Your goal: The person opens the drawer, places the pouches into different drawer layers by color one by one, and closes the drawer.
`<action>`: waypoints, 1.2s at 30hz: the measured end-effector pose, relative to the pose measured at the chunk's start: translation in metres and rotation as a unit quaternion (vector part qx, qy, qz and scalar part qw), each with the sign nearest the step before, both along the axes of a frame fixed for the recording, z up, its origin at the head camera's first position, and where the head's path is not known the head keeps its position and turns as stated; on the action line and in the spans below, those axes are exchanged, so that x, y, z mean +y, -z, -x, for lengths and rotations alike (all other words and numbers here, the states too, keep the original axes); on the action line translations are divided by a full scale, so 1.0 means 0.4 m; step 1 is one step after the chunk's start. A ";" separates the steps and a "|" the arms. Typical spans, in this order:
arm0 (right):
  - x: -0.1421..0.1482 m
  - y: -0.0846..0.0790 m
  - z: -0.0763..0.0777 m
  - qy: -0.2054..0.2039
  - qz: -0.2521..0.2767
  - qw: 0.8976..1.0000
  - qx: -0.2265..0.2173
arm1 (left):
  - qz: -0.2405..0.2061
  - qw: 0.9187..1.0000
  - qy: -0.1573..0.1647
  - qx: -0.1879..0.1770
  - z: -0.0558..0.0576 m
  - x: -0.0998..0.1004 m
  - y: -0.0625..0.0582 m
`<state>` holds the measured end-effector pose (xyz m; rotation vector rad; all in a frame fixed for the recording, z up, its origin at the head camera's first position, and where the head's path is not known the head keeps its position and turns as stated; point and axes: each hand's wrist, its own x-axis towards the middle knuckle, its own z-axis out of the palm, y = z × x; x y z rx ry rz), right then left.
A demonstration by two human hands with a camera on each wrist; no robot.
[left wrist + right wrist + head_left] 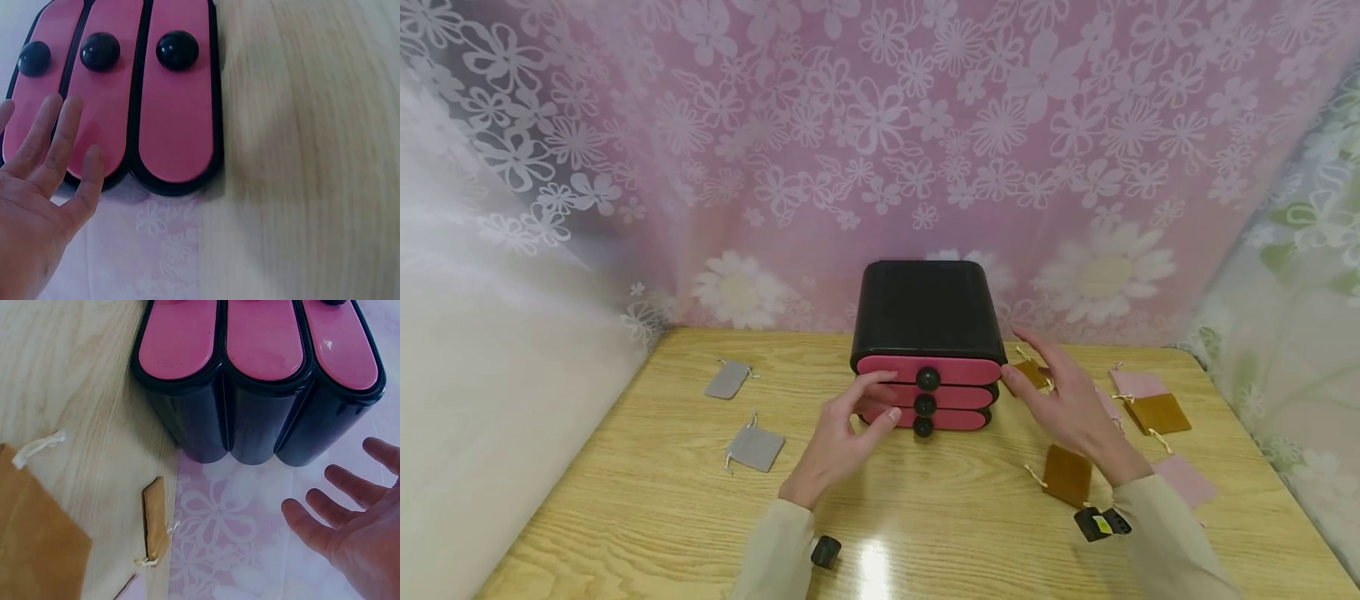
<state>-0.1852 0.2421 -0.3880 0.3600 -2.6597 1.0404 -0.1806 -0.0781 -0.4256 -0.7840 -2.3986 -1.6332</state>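
Observation:
A black drawer box with three stacked pink drawers stands at the back middle of the table. Each drawer front carries a round black knob. My left hand is at the box's left front, fingers spread and empty, overlapping the drawer fronts in the head view. To the right of the box, my right hand has its fingers extended toward the box's side and holds nothing. In the right wrist view its fingertips are apart from the box. All three drawers look closed.
Two grey drawstring pouches lie on the left of the wooden table. Several brown pouches and pink pouches are spread on the right, partly under the right arm. A floral curtain hangs right behind the box.

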 end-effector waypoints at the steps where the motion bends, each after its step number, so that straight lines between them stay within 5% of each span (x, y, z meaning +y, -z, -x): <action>1: -0.001 -0.002 0.006 -0.004 0.005 1.000 0.001 | 0.000 1.000 0.000 -0.004 0.001 0.005 -0.002; 20: -0.034 -0.020 0.094 -0.051 0.125 0.990 -0.033 | -0.057 0.997 0.036 -0.049 0.024 0.071 -0.012; 28: -0.039 -0.007 0.117 -0.071 0.131 0.988 -0.030 | -0.070 0.995 0.045 -0.054 0.029 0.085 -0.015; 36: -0.042 0.001 0.134 -0.101 0.188 0.974 -0.073 | -0.065 0.995 0.043 -0.058 0.036 0.085 -0.019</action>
